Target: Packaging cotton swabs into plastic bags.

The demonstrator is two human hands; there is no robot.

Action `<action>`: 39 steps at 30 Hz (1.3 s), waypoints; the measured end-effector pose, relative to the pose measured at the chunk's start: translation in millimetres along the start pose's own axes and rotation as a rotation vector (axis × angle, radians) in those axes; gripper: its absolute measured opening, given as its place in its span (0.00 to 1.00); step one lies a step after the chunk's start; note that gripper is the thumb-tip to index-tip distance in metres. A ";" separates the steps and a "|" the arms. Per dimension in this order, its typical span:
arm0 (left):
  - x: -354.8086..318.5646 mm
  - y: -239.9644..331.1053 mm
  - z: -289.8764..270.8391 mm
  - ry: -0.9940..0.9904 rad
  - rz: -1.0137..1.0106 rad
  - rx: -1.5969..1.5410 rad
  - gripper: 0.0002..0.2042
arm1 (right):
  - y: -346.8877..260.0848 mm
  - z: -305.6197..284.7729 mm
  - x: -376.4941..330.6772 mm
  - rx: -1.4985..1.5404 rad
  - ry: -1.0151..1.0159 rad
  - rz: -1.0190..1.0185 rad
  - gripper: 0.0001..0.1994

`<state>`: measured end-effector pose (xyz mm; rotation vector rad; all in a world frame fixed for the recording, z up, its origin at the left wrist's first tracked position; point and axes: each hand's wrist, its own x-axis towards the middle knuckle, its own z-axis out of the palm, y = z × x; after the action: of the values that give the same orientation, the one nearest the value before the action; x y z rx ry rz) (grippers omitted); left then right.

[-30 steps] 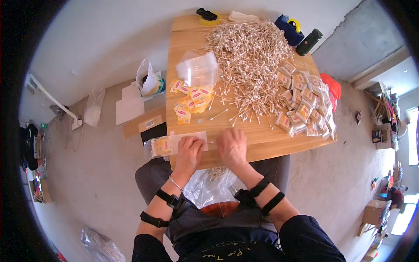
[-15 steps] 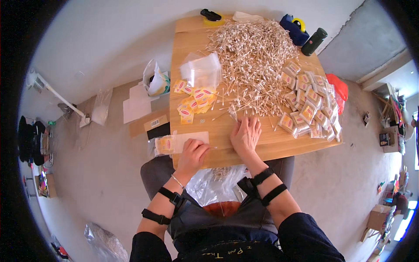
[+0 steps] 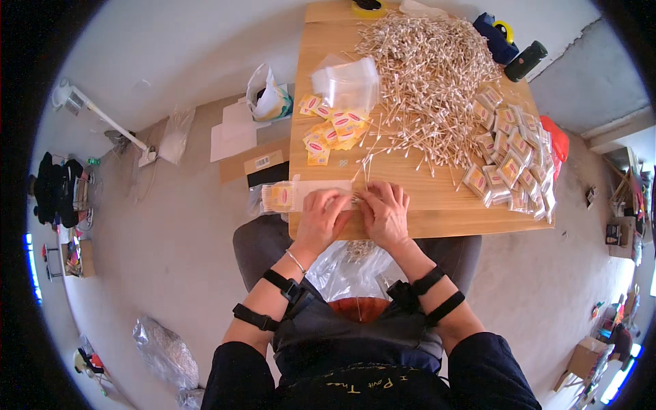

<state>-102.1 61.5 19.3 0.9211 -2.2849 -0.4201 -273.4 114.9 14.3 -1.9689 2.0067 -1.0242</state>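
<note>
Side by side above the table's front edge, my left hand (image 3: 324,219) and my right hand (image 3: 388,215) almost meet at the fingertips. Both have curled fingers closed on a few cotton swabs (image 3: 358,197), whose white tips show in the gap; the exact grip is partly covered. A pale flat strip (image 3: 326,184) lies under and beyond my left fingers. Left of it, a clear packet (image 3: 279,197) with swabs and a yellow card lies at the table's left edge. Loose swabs of the large heap (image 3: 430,89) spread toward my right fingers.
Yellow cards (image 3: 335,132) and clear plastic bags (image 3: 348,83) lie at the table's left. Filled swab packets (image 3: 512,160) are piled on the right. A dark cylinder (image 3: 526,61) and a tape roll (image 3: 503,31) stand at the back right. A plastic sheet (image 3: 342,270) covers my lap.
My right hand has come back from the heap's near edge to beside my left hand, with swabs in its fingers. The view has shifted, moving the table up and right in the picture.
</note>
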 end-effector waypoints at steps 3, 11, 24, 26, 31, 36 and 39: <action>7.7 2.6 -1.6 -0.041 -0.032 0.076 0.24 | 8.3 -0.8 4.7 -0.027 -0.004 0.075 0.17; 6.7 -4.3 3.0 -0.170 -0.014 0.071 0.27 | 38.8 -18.8 18.4 -0.117 0.127 0.082 0.17; 9.3 -2.8 -0.1 -0.147 -0.055 0.023 0.26 | 4.9 -2.2 -7.3 0.004 0.068 0.058 0.14; 6.7 -0.6 -0.5 -0.154 -0.085 0.041 0.26 | 6.4 1.7 -5.5 0.014 0.115 0.068 0.12; 4.3 -0.2 -0.2 -0.149 -0.137 0.056 0.26 | 8.9 6.9 -7.0 0.000 0.092 0.050 0.13; 5.6 -2.1 -0.1 -0.106 -0.085 0.025 0.26 | -2.4 8.2 -4.6 -0.016 0.043 -0.011 0.17; 5.7 -4.1 -2.1 -0.141 -0.068 0.019 0.28 | -8.1 7.9 -5.0 -0.013 0.003 -0.080 0.19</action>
<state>-101.8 54.5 21.3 1.0097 -2.3933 -0.5087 -261.7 117.4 11.1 -2.0708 1.9554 -1.0343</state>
